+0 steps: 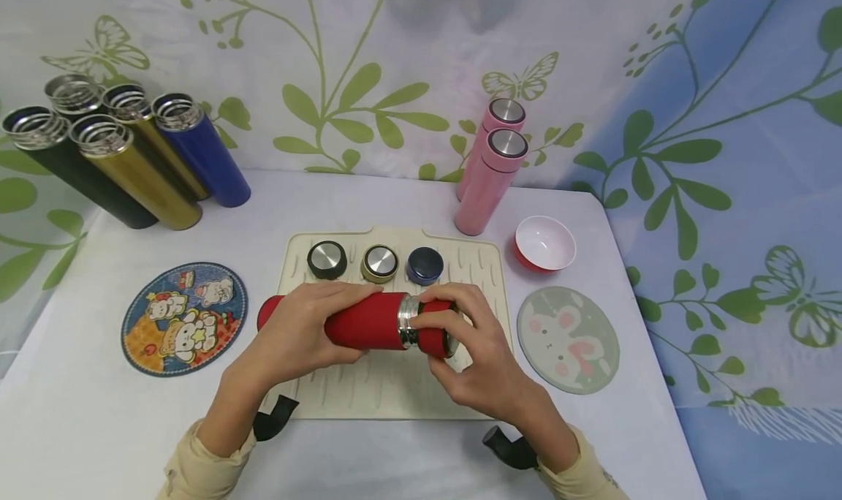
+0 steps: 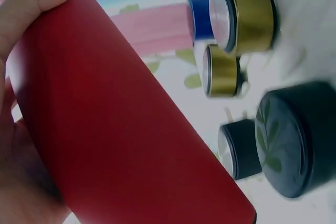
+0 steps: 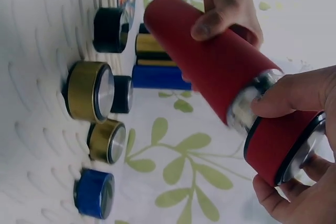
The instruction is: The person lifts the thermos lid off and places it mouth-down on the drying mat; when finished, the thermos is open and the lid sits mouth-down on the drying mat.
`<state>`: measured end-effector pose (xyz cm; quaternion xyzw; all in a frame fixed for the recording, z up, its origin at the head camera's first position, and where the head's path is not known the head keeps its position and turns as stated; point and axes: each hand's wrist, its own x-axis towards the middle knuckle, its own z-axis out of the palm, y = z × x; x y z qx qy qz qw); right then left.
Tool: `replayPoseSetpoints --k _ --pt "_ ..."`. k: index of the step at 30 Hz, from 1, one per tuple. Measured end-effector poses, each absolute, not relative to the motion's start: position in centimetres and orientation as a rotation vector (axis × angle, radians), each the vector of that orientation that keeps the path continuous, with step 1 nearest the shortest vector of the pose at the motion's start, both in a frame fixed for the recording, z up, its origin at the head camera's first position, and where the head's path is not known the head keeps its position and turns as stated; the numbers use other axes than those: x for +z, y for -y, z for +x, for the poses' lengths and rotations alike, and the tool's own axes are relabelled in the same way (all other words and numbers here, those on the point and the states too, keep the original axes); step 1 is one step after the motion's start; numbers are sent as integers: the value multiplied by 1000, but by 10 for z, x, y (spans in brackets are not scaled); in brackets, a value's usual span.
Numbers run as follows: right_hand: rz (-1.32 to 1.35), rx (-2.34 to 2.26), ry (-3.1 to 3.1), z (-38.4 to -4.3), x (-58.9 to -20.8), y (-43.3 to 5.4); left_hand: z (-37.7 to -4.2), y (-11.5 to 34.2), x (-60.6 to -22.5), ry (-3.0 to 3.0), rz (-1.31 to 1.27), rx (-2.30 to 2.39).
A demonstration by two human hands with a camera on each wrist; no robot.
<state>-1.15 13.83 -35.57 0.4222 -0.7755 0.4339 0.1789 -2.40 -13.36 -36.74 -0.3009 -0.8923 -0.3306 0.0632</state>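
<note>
My left hand grips the body of a red thermos bottle, which lies sideways above the mat with its bare steel neck toward the right. My right hand holds the red lid with its silver top at the neck's end. In the right wrist view, the thumb reaches onto the steel neck. The lid sits off the neck; whether their rims touch, I cannot tell. Beyond the bottle stand a black lid, a gold lid and a blue lid; the right wrist view shows several.
Beneath lies a cream ridged mat. Several lidless bottles, including a blue bottle, stand at the back left. Two capped pink bottles, one nearer, stand back right by a bowl. Round coasters flank the mat: blue and green.
</note>
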Motion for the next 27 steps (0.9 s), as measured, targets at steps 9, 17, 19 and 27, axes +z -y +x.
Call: replayPoseSetpoints --k 9,17,19,27 --pt "986 1275 2406 -13 -367 -150 -20 159 -358 2656 -714 -1044" --pt "797 1278 2596 -22 -390 -152 -21 181 -352 2450 -619 -1093" --pt "797 1265 2620 -26 -398 -153 -22 186 -350 2416 -570 -1101" --pt "765 1211 2720 -38 -429 -149 -23 203 -350 2386 -353 -1162"
